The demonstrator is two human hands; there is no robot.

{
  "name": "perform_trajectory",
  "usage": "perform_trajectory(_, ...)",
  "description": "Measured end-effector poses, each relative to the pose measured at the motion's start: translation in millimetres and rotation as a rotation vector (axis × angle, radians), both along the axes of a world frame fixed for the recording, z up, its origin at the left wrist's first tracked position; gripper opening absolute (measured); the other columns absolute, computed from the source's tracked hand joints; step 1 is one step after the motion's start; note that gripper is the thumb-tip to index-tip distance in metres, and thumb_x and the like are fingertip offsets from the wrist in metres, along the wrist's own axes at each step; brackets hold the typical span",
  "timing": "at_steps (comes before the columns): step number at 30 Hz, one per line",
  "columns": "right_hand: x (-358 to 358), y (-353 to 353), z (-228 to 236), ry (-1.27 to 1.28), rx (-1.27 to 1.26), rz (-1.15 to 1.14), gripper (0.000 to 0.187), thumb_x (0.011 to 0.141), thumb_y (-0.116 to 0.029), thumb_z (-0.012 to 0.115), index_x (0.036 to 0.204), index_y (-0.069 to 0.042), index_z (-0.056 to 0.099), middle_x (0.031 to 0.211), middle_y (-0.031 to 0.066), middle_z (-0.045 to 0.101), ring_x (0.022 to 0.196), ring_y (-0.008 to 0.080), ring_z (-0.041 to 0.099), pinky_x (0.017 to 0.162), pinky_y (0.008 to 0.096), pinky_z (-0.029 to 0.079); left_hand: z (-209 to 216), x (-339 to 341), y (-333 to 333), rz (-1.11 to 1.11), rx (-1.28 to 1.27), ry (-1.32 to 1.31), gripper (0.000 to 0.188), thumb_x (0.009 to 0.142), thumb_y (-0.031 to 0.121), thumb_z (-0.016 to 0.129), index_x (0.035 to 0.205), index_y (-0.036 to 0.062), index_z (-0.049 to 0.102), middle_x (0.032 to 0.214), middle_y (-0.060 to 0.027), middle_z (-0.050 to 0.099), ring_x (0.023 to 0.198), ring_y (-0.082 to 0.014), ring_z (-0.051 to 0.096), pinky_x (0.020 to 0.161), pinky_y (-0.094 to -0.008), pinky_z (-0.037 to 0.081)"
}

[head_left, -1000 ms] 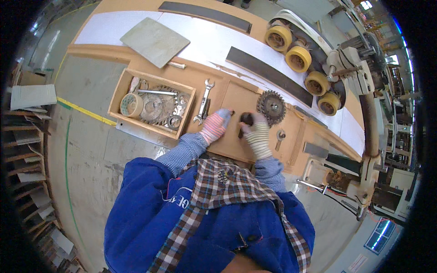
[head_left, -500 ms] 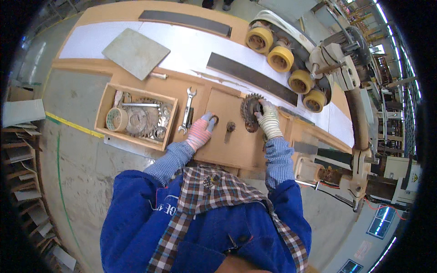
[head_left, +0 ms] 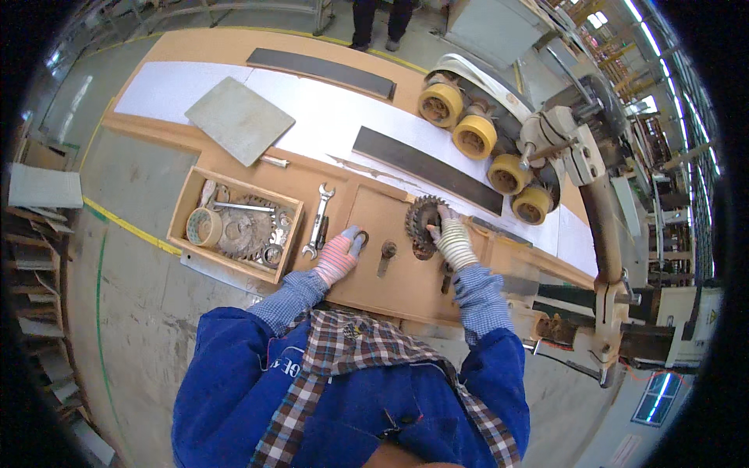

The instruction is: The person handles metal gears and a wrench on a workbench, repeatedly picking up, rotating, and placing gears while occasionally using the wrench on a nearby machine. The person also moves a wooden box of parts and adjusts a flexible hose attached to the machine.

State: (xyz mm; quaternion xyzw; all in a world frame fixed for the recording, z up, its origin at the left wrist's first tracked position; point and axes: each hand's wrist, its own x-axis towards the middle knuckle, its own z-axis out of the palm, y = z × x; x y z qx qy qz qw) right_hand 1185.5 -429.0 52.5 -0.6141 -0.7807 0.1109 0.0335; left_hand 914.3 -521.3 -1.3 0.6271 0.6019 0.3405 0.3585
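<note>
In a striped glove, my right hand (head_left: 456,240) grips the right edge of a dark toothed circular saw blade (head_left: 420,218), which stands tilted over the board. Fingers of my gloved left hand (head_left: 339,257) are closed on a small dark metal ring (head_left: 362,239). Between both hands, a rusty shaft end (head_left: 388,249) sticks up from a slot in the brown board (head_left: 363,285). An open-end wrench (head_left: 318,221) lies left of the ring. Further left, a wooden box (head_left: 178,204) holds more saw blades, a tape roll (head_left: 204,227) and another wrench.
Beyond my hands lie a grey square plate (head_left: 240,121) and dark strips (head_left: 427,170) on a white sheet. Several yellow rollers (head_left: 473,137) on a machine arm stand at the far right, beside a thick post (head_left: 599,226). A person's legs (head_left: 380,22) show past the far edge.
My view has tilted up, showing more of the person beyond the table. Both hands keep their holds; the saw blade has shifted slightly left, nearer the shaft.
</note>
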Motion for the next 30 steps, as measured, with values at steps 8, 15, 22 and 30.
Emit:
perform_trajectory(8, -29, 6, 2, -0.206, -0.165, -0.384, 0.06, 0.083, -0.05, 0.057, 0.119, -0.003, 0.047, 0.113, 0.0215, 0.058, 0.101, 0.0372, 0.06, 0.08, 0.0493, 0.049, -11, 2, -2, 0.045, 0.044, 0.057, 0.029, 0.092, 0.023, 0.051, 0.11, 0.0024, 0.057, 0.105, -0.0214, 0.062, 0.097, -0.0371, 0.059, 0.085, -0.0416, 0.047)
perform_trajectory(15, -55, 25, 42, -0.258, -0.422, -0.604, 0.076, 0.083, -0.064, 0.046, 0.123, 0.0, 0.055, 0.124, 0.0204, 0.056, 0.113, 0.0324, 0.056, 0.089, 0.043, 0.048, -5, 1, 0, 0.009, 0.005, 0.031, 0.03, 0.092, 0.025, 0.051, 0.112, 0.0021, 0.056, 0.107, -0.0222, 0.061, 0.099, -0.0381, 0.057, 0.085, -0.0414, 0.047)
perform_trajectory(22, -9, 48, 54, -0.261, 0.292, -0.32, 0.085, 0.078, -0.067, 0.051, 0.129, 0.001, 0.045, 0.129, 0.0238, 0.048, 0.121, 0.0384, 0.043, 0.1, 0.0498, 0.034, -7, 1, 0, 0.016, 0.047, 0.028, 0.028, 0.092, 0.022, 0.05, 0.111, 0.0024, 0.055, 0.098, -0.0245, 0.061, 0.089, -0.0408, 0.058, 0.078, -0.0445, 0.048)
perform_trajectory(30, -36, 46, -18, 0.033, 0.015, -0.579, 0.096, 0.078, -0.068, 0.052, 0.146, -0.006, 0.021, 0.151, 0.0233, 0.014, 0.141, 0.0351, 0.011, 0.111, 0.0546, 0.011, 0, 2, 0, 0.019, 0.087, 0.0, 0.023, 0.092, 0.019, 0.05, 0.109, 0.0051, 0.055, 0.098, -0.0235, 0.061, 0.091, -0.0398, 0.058, 0.077, -0.0445, 0.048)
